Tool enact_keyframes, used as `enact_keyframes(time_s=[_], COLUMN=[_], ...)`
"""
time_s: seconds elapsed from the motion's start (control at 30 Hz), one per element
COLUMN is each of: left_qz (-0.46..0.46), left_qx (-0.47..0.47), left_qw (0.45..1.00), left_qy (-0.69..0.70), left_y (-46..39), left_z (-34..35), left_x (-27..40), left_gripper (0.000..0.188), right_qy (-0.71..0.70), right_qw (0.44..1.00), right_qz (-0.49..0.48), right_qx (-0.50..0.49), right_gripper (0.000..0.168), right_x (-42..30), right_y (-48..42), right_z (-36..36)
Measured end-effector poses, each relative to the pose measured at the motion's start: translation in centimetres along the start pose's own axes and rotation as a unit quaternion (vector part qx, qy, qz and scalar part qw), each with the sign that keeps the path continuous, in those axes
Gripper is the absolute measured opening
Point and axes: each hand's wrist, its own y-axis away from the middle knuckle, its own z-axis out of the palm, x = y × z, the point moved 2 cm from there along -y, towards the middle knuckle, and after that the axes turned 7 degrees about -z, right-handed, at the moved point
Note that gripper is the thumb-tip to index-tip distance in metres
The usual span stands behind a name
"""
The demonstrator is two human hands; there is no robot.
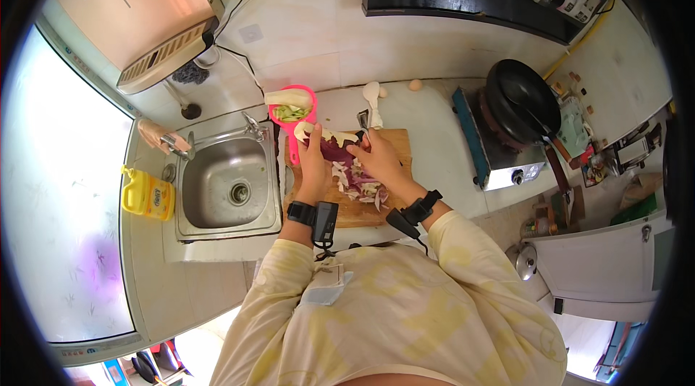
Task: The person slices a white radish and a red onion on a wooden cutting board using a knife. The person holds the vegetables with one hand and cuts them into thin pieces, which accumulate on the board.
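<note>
My left hand (pixel 313 163) holds a partly peeled, purple-skinned vegetable (pixel 335 148), its kind unclear, tilted above a wooden cutting board (pixel 358 219). My right hand (pixel 381 158) grips what looks like a peeler (pixel 363 119) near the vegetable's right end; the fingers hide part of it. Purple and white peelings (pixel 360 182) lie heaped on the board below both hands. Behind my left hand, a pink strainer (pixel 313 109) with a handle holds a peeled pale vegetable (pixel 289 97) and green peelings or slices (pixel 291 113).
A steel sink (pixel 228 179) with a faucet (pixel 253 126) is on the left, beside a yellow jug (pixel 147 194). A white spoon (pixel 372 94) and eggs (pixel 415 85) lie by the wall. On the right a black wok (pixel 523 101) sits over a gas stove (pixel 497 163).
</note>
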Motion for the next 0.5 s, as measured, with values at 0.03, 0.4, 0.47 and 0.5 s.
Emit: enact_keyframes(time_s=[0.03, 0.4, 0.47, 0.5], left_qz=[-0.005, 0.056, 0.123, 0.122], left_qx=[-0.004, 0.026, 0.000, 0.008], left_qw=[1.000, 0.994, 0.962, 0.968], left_qy=[-0.001, -0.094, -0.243, -0.217], left_y=[0.2, 1.2, -1.3, -1.0], left_z=[0.1, 0.5, -2.7, -2.2], left_x=[0.3, 1.8, 0.9, 1.0], left_gripper=[0.032, 0.035, 0.036, 0.035], right_qy=[-0.016, 0.025, 0.026, 0.025], right_qw=[1.000, 0.997, 0.998, 0.999], right_qz=[-0.004, -0.036, -0.035, -0.026], right_qx=[0.002, 0.056, 0.040, 0.027], right_gripper=[0.036, 0.028, 0.028, 0.027], right_x=[0.1, 4.5, 4.2, 3.5], right_y=[0.1, 0.5, 0.6, 0.6], right_z=[-0.1, -0.3, -0.2, -0.5])
